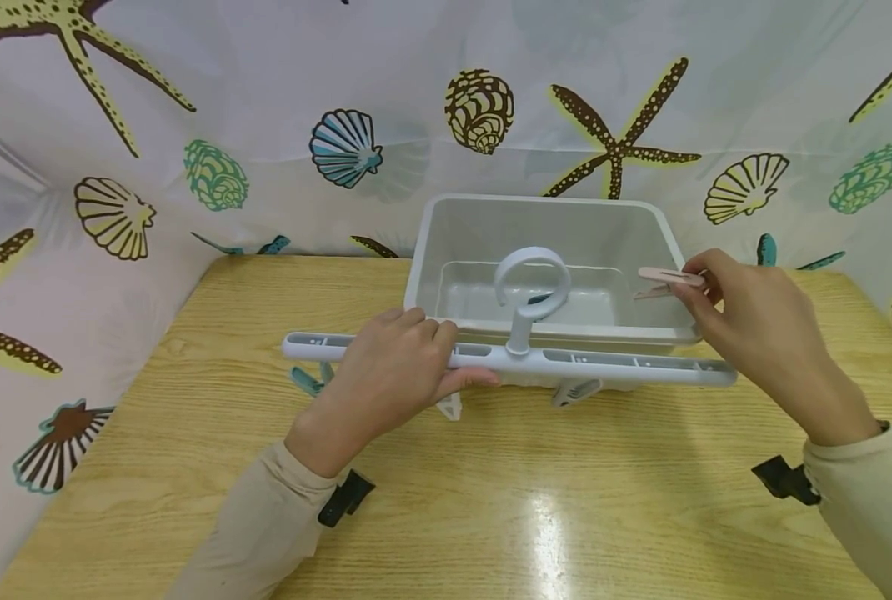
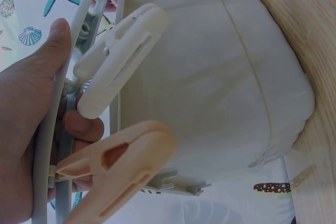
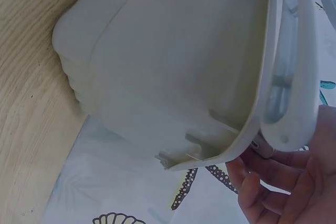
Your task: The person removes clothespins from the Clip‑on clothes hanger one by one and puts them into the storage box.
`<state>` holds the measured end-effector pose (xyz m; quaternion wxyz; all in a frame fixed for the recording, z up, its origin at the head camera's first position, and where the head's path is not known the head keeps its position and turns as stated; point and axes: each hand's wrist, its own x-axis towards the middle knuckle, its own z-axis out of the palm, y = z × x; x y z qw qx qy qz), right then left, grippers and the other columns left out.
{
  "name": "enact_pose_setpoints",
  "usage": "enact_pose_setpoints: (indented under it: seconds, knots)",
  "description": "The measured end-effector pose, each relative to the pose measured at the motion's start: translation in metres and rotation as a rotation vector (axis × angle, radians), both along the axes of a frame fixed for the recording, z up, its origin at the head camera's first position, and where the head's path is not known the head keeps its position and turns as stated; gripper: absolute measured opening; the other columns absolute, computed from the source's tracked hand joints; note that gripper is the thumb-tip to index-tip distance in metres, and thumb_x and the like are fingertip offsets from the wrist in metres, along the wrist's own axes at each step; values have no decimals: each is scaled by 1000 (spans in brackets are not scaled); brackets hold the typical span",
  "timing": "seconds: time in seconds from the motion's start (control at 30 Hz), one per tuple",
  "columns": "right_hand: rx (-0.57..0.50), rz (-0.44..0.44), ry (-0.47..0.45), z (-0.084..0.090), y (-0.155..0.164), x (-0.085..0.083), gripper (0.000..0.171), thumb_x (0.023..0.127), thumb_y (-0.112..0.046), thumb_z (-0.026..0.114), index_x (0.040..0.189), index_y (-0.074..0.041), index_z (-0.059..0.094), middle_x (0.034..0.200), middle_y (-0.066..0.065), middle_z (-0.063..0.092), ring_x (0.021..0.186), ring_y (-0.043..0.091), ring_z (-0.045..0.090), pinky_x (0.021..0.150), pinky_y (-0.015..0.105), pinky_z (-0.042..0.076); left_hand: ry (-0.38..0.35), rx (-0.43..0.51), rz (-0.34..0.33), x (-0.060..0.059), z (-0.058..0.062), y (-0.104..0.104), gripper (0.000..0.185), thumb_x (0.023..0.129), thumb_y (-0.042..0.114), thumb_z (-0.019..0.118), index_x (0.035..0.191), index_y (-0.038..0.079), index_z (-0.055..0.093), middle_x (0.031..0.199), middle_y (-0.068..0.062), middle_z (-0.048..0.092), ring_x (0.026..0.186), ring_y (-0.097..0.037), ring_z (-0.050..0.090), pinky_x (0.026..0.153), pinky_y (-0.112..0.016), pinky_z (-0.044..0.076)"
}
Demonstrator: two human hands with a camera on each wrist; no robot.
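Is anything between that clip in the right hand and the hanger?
Yes: in the head view, the bin's near rim runs between the clip in the right hand and the hanger. Whether the clip sits above the rim is hard to tell.

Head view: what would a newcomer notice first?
Probably the white plastic hanger bar with its curled hook, held by the left hand before a grey rectangular plastic tub. At the tub's right end, the right hand pinches a pale pink plastic clothespin. Behind hangs white cloth printed with starfish and shells.
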<state>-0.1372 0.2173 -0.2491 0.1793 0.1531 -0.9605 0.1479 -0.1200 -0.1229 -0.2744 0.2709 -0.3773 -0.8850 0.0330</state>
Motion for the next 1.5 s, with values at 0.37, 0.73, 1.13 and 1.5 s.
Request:
enact_pose_setpoints:
  seconds: [0.37,0.73,1.13,1.5]
  knots:
    - [12,-55,-42,0,-6,-7,27,97,-21,61,109,2,59,84,20,67,57,24,57,46,34,38,-6,0,-2,0,-1,0,58,89,63,52,67,9,53,54,0,49,50,-15,45,50,-28,42]
    - [-15,-105,-61,2,-19,-21,24,97,-21,58,107,0,60,73,15,63,53,25,50,44,36,33,-4,-18,11,0,0,2,57,88,62,55,68,8,54,56,-1,52,51,-15,48,52,-28,45]
    - [-31,-231,-155,12,-55,-32,18,96,-17,56,101,0,60,86,22,65,69,38,59,57,52,43,-46,-7,27,-2,-3,5,56,85,61,60,67,9,51,57,-2,54,53,-17,52,51,-28,45]
    - [-201,-385,-269,2,-65,-44,26,96,-23,56,104,0,63,96,21,65,80,37,57,69,53,44,-58,-4,19,-3,-7,7,59,89,64,47,68,9,50,56,0,52,51,-16,48,49,-27,41]
